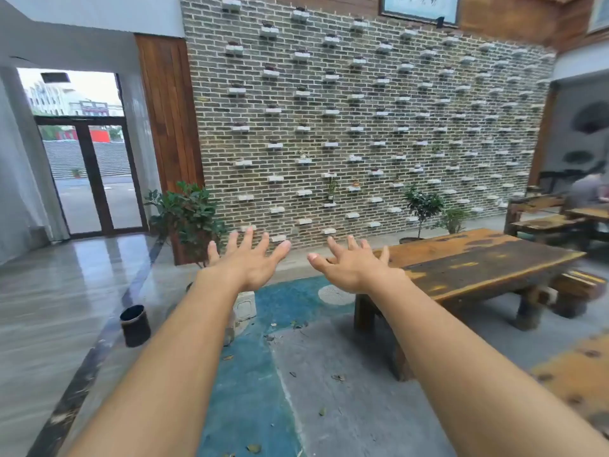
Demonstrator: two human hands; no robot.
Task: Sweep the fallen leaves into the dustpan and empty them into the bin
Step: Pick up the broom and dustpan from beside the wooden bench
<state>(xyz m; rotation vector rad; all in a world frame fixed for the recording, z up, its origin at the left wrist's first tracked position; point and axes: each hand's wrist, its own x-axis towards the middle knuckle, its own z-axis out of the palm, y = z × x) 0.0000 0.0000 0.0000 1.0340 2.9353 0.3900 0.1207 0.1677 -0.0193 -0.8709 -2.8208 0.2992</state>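
My left hand (247, 260) and my right hand (351, 263) are stretched out in front of me, palms down, fingers spread, holding nothing. Below them, several small dry leaves (298, 324) lie scattered on the grey and blue floor, with more leaves near my forearms (338, 377). A dark cylindrical bin (135, 324) stands on the floor to the left, below my left forearm. I see no broom or dustpan.
A long worn wooden table (478, 262) stands to the right, with wooden benches (543, 222) behind it. Potted plants (188, 216) line the foot of a brick wall (362, 127). Glass doors (92, 179) are at the far left. A seated person (590, 189) is at the far right.
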